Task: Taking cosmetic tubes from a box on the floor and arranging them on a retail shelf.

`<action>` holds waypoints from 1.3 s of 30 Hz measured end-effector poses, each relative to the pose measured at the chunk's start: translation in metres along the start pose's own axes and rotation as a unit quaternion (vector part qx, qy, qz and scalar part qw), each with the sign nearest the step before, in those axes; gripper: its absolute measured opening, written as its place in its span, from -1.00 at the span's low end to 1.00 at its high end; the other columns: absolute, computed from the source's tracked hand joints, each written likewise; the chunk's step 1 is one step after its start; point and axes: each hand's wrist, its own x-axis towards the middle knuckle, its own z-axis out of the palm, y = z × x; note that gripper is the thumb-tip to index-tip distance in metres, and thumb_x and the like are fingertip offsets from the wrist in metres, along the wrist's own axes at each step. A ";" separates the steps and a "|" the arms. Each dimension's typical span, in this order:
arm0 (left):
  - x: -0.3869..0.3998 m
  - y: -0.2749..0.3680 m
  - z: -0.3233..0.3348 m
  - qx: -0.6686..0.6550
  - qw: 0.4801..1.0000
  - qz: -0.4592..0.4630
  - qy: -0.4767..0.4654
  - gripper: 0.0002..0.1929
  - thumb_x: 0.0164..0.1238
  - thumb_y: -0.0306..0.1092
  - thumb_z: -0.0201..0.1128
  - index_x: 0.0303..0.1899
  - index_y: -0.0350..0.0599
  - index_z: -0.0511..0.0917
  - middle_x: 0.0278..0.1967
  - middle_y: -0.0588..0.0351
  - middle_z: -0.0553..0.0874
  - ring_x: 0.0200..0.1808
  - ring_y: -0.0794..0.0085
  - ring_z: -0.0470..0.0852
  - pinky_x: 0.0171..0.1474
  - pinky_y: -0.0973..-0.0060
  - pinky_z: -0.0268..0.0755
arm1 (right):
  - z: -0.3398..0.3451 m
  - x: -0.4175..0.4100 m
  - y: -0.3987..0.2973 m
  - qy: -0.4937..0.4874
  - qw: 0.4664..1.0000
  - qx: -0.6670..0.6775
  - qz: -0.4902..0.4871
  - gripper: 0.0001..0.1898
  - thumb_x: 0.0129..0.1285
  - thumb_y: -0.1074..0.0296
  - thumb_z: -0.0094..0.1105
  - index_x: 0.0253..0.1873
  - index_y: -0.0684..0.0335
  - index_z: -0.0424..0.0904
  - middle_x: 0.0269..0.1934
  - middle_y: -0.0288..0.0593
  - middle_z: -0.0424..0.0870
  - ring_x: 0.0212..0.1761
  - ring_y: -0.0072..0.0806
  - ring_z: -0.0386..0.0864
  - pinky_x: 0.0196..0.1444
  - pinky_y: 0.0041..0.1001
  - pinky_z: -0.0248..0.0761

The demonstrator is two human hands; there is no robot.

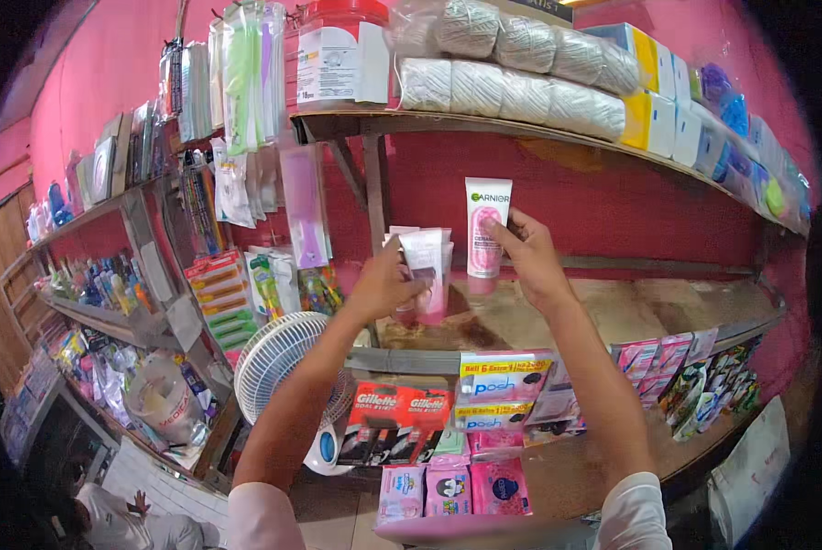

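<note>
My right hand [535,258] holds a white-and-pink Garnier squeeze tube [486,206] upright, cap down, with the thumb across its front. The tube's pink cap [482,284] is at the level of the wooden shelf [576,302]; whether it touches the board I cannot tell. To the left, my left hand [380,285] has its fingers around a small cluster of similar white-and-pink tubes [433,258]. They stand close together, caps down, near the shelf's left end. Blur and the fingers hide part of them.
Above, an upper shelf [452,118] bears packs of white twine [514,86] and a red-lidded jar [342,62]. A white fan [284,364] stands below my left forearm. Gillette packs [397,419] and Posh packs [500,388] hang from the front edge. A person [136,515] sits at lower left.
</note>
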 end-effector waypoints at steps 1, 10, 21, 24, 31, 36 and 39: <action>0.000 -0.006 0.004 0.020 1.000 0.000 -0.011 -0.36 0.16 -0.47 0.41 0.26 -0.35 0.30 -0.02 -0.01 0.68 -0.12 0.48 0.67 -0.13 0.52 0.55 | 0.000 0.002 0.001 0.000 1.000 -0.001 -0.007 -0.72 0.33 0.34 0.27 0.06 0.33 0.60 -0.16 -0.26 0.69 -0.18 -0.64 0.57 -0.13 -0.53 0.45; 0.007 -0.014 0.021 0.133 0.990 0.007 -0.053 -0.27 0.11 -0.23 0.48 0.24 -0.39 0.32 0.06 -0.19 0.64 0.05 0.12 0.67 0.08 0.33 0.50 | 0.003 0.006 0.011 0.003 0.999 -0.027 -0.018 -0.72 0.31 0.31 0.29 0.03 0.35 0.61 -0.20 -0.24 0.70 -0.21 -0.64 0.58 -0.15 -0.55 0.45; 0.014 -0.016 0.022 0.124 0.992 -0.018 -0.028 -0.33 0.04 -0.26 0.44 0.20 -0.31 0.37 0.03 -0.32 0.61 0.09 -0.12 0.59 0.12 0.20 0.44 | 0.027 0.020 0.004 -0.016 0.999 -0.009 -0.041 -0.74 0.28 0.37 0.31 -0.01 0.38 0.57 -0.18 -0.17 0.68 -0.18 -0.59 0.58 -0.12 -0.53 0.46; 0.013 -0.020 0.022 0.139 0.990 -0.010 -0.007 -0.36 0.00 -0.30 0.43 0.16 -0.28 0.40 0.01 -0.31 0.63 0.08 -0.14 0.59 0.10 0.18 0.45 | 0.034 0.026 0.007 -0.022 0.999 -0.017 -0.041 -0.71 0.27 0.38 0.31 0.01 0.39 0.56 -0.17 -0.14 0.68 -0.17 -0.56 0.59 -0.12 -0.51 0.47; -0.002 -0.027 -0.013 0.150 0.987 -0.017 0.062 -0.54 0.08 -0.39 0.37 0.05 -0.28 0.48 -0.16 -0.21 0.71 -0.11 0.03 0.72 -0.06 0.24 0.55 | 0.053 0.047 0.023 -0.054 0.993 -0.071 -0.072 -0.63 0.21 0.34 0.36 0.05 0.40 0.52 -0.18 -0.11 0.68 -0.25 -0.53 0.61 -0.25 -0.47 0.50; -0.018 -0.039 -0.045 -0.172 0.981 -0.075 0.050 -0.70 0.32 -0.54 0.14 0.07 -0.32 0.49 -0.16 0.00 0.69 -0.21 0.43 0.70 -0.15 0.51 0.56 | 0.069 0.061 0.028 -0.125 0.966 -0.207 -0.087 -0.69 0.21 0.30 0.33 -0.06 0.41 0.58 -0.36 -0.11 0.69 -0.38 -0.51 0.61 -0.33 -0.45 0.47; -0.020 -0.038 -0.048 -0.085 0.994 -0.055 0.045 -0.71 0.33 -0.50 0.19 0.06 -0.33 0.50 -0.19 0.02 0.70 -0.20 0.48 0.68 -0.13 0.53 0.54 | 0.075 0.061 0.035 -0.171 0.925 -0.317 -0.122 -0.73 0.20 0.26 0.33 -0.15 0.37 0.65 -0.33 -0.14 0.69 -0.33 -0.47 0.62 -0.28 -0.40 0.47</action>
